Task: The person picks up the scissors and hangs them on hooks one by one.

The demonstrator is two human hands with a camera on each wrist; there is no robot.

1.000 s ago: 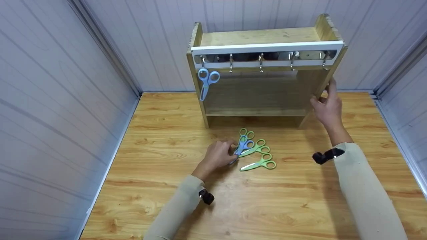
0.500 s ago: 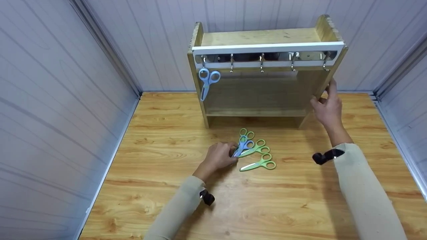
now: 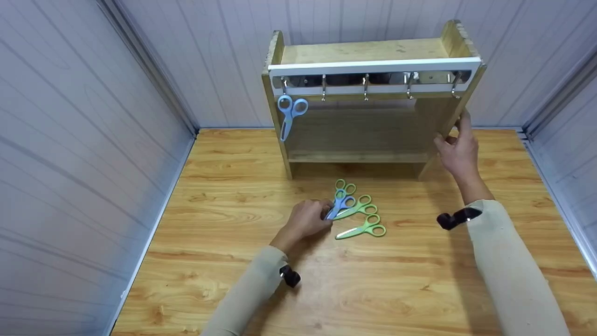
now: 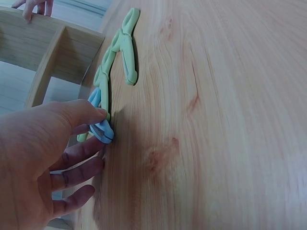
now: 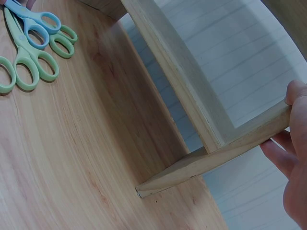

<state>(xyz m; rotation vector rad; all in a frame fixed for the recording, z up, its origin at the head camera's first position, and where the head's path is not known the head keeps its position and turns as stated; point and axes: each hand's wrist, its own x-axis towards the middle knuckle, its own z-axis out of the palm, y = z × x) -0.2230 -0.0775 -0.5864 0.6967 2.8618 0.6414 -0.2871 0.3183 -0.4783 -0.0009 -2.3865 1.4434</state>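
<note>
Far L, hung blue scissors (image 3: 290, 115) dangle by one ring from the end hook (image 3: 283, 85) of the hook rail (image 3: 373, 65), long axis near vertical, blades down & a touch L; ring over hook prob keeps them from slipping off. Next, nearer the person, L hand (image 3: 308, 218) reaches in low over the wood-grain surface (image 3: 233, 200), thumb & index pinching the held blue scissors (image 3: 336, 208) by the blade end, other fingers loosely spread per L wrist cam. That pair sits in front of the rack, overlapping the green ones; can't tell if it's lifted clear. Its long axis runs diag.: blade end near-L, into the fingers, rings far-R toward the rack; blade grip prob chosen b/c it leaves both rings free. Just R: far green scissors (image 3: 345, 187), mostly covered, rings to the rack; mid green scissors (image 3: 357, 208), long axis slanting, blades near-L, rings far-R; near green scissors (image 3: 365, 228), lying more crosswise, blades L & slightly toward the person, rings R. Behind them stands the wooden rack (image 3: 364, 50), upright, hook side facing the person. Far R, R hand (image 3: 459, 151) grips its R side panel, thumb at the front edge, fingers round the outer face, prob to steady it
</note>
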